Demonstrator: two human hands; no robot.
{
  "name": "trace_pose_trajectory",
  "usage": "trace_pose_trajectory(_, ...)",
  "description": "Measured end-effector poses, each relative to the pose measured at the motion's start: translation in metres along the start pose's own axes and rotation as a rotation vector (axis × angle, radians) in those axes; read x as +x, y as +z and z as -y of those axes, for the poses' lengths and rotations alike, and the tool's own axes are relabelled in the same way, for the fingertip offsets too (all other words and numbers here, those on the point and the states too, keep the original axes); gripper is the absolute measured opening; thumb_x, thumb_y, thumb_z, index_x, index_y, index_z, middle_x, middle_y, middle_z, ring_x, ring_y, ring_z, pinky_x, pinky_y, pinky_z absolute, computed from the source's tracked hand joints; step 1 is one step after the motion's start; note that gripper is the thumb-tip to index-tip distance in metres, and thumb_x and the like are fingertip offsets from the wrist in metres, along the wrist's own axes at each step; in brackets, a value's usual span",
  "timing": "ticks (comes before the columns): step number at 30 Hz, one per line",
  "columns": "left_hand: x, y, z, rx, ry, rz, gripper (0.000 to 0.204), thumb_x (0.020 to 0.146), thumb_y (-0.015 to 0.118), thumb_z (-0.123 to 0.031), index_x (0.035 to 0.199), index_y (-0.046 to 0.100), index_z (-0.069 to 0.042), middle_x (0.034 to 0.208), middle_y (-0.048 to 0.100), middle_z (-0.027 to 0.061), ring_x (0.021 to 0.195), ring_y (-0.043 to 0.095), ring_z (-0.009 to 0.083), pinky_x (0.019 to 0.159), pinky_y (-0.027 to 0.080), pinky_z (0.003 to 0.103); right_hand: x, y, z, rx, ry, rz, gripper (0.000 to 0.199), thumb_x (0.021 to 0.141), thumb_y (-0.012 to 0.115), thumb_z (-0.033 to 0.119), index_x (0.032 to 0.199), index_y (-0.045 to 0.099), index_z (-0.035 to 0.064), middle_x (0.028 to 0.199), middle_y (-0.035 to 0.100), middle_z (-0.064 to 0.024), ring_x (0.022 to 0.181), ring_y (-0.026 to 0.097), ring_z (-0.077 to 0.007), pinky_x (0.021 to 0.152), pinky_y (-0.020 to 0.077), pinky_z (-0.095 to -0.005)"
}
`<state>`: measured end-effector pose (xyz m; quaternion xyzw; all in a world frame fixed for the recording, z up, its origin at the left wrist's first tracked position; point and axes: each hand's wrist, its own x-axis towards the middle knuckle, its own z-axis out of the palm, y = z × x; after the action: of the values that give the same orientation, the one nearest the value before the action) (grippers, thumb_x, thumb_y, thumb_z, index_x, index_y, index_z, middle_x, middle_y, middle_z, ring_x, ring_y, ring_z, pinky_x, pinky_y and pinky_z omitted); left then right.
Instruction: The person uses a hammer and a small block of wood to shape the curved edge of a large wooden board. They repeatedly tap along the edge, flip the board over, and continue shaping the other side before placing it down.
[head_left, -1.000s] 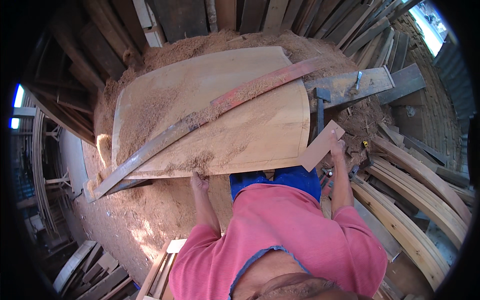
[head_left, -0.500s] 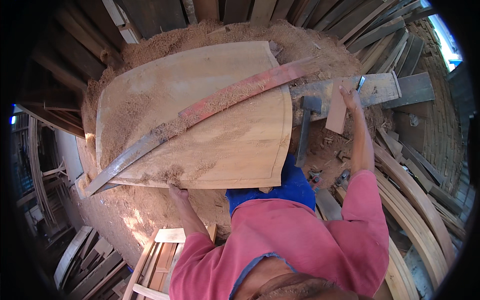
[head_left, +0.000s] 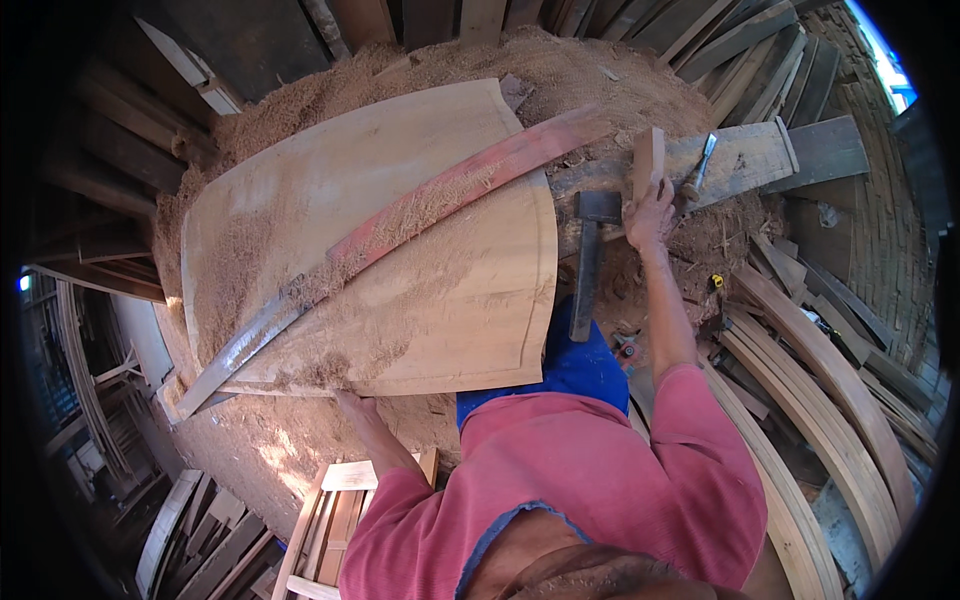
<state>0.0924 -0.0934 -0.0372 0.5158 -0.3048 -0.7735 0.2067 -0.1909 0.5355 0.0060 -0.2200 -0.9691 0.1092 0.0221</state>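
My right hand [head_left: 650,215] is closed round the lower part of a small wooden block [head_left: 648,158], held tilted up over the grey plank at the right. Just beside it a chisel [head_left: 704,165] with a shiny blade lies on that plank. A dark mallet [head_left: 598,208] rests between the plank and my lap, its handle toward me. At the near edge of the large curved wooden panel [head_left: 450,330] is my left hand [head_left: 358,408]; its fingers are hidden at the edge. Across the panel runs a long curved red and grey strip [head_left: 440,200], strewn with wood shavings.
Sawdust [head_left: 300,95] is heaped around the panel. Boards [head_left: 395,22] lean along the far side, and curved timbers [head_left: 800,430] lie at my right. A slatted wooden piece [head_left: 335,520] stands at my lower left. A small yellow tool [head_left: 716,281] lies near my right forearm.
My right hand has drawn the block left and turned it, showing another face. The chisel, formerly mostly hidden by that hand, now shows whole. My left hand stays at the panel's edge; the view has shifted.
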Motion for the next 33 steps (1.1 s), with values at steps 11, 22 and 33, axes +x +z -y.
trace_pose_trajectory(11, -0.001, -0.006, -0.004, 0.115, 0.048, -0.135, 0.055, 0.1, 0.051, -0.048, 0.142, 0.054, -0.012, 0.142, 0.057, 0.0071, 0.13, 0.054, 0.0292, 0.109, 0.047, 0.05, 0.014, -0.007, -0.058, 0.104, -0.181, -0.212, 0.049, 0.09, 0.066, 0.02, 0.133, 0.053, 0.0004, 0.128, 0.055, -0.0278, 0.121, 0.051, -0.0454, 0.103, 0.0414, -0.0519)
trace_pose_trajectory(22, 0.001, 0.0, 0.0, 0.078, -0.012, -0.091, 0.057, 0.103, 0.044, -0.049, 0.145, 0.048, -0.01, 0.146, 0.052, 0.0107, 0.131, 0.053, 0.0323, 0.112, 0.043, 0.053, -0.15, 0.06, -0.014, 0.525, 0.15, 0.274, 0.062, 0.081, 0.076, 0.02, 0.133, 0.045, 0.005, 0.105, 0.066, -0.0253, 0.101, 0.066, -0.0418, 0.089, 0.0508, -0.0473)
trace_pose_trajectory(33, 0.042, -0.056, -0.017, -0.061, 0.035, 0.092, 0.028, 0.098, 0.058, -0.01, 0.126, 0.055, -0.008, 0.113, 0.068, 0.0094, 0.102, 0.068, 0.0295, 0.089, 0.059, 0.052, -0.132, 0.018, 0.017, 0.176, -0.029, 0.278, 0.055, 0.096, 0.065, 0.036, 0.136, 0.053, 0.0007, 0.13, 0.061, -0.0238, 0.119, 0.06, -0.0398, 0.1, 0.0474, -0.0475)
